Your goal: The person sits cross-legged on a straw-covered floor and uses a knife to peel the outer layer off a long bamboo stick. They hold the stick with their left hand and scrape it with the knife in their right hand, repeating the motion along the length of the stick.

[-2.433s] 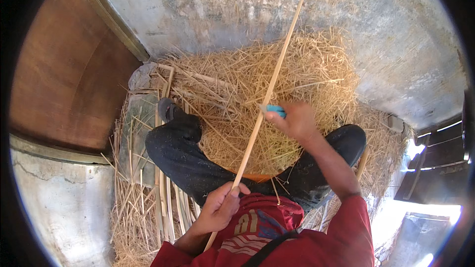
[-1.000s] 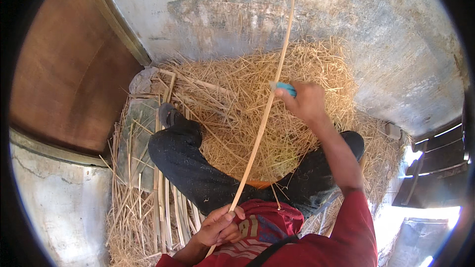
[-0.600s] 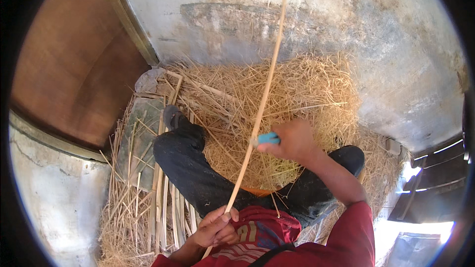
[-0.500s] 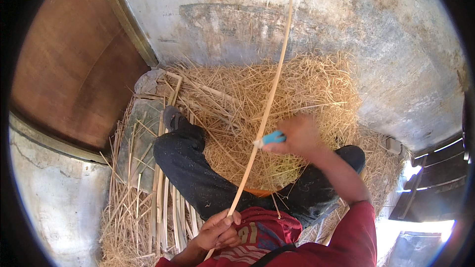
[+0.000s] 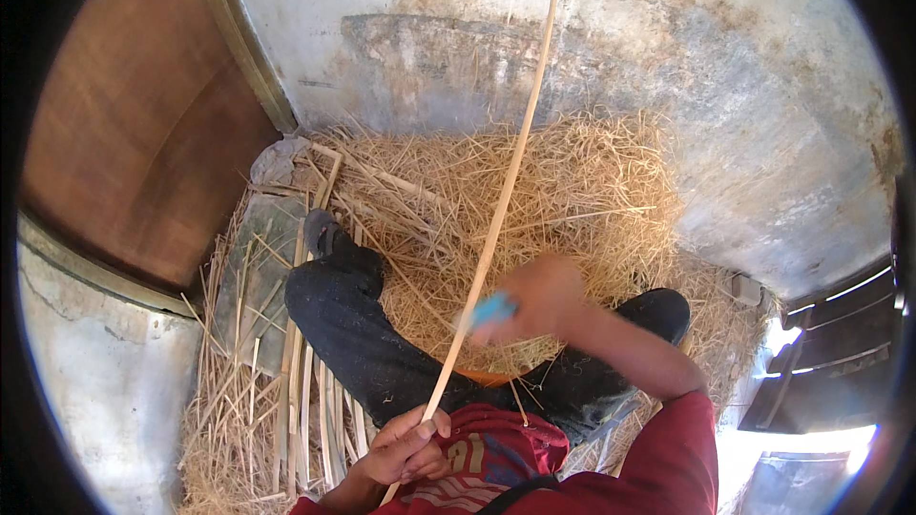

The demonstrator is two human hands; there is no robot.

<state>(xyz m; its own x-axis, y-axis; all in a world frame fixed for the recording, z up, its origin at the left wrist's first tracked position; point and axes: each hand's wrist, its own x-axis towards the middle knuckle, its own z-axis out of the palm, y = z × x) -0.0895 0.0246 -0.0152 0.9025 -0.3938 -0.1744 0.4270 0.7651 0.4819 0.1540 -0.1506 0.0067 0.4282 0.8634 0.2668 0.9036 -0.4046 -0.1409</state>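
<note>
A long, pale bamboo strip (image 5: 503,195) slants up and away from my lap toward the wall. Near its lower end my left hand (image 5: 407,446) is closed around it, thumb on top. In my right hand (image 5: 534,300), blurred by motion, is a small blue-handled tool (image 5: 493,309). The tool's tip meets or nearly meets the strip about a third of the way up; its blade or edge is too smeared to make out. Below, between my crossed legs, part of an orange object (image 5: 485,378) shows under shavings.
A heap of dry straw-like shavings (image 5: 596,172) lies ahead against the stained wall (image 5: 458,57). Several cut strips (image 5: 303,391) are spread on the left, beside a flat grey slab (image 5: 256,267). A brown wooden panel (image 5: 134,133) stands at the far left.
My right hand with the blue-handled tool has moved down the strip toward my lap and is more blurred. My left hand keeps its hold. The view has shifted slightly.
</note>
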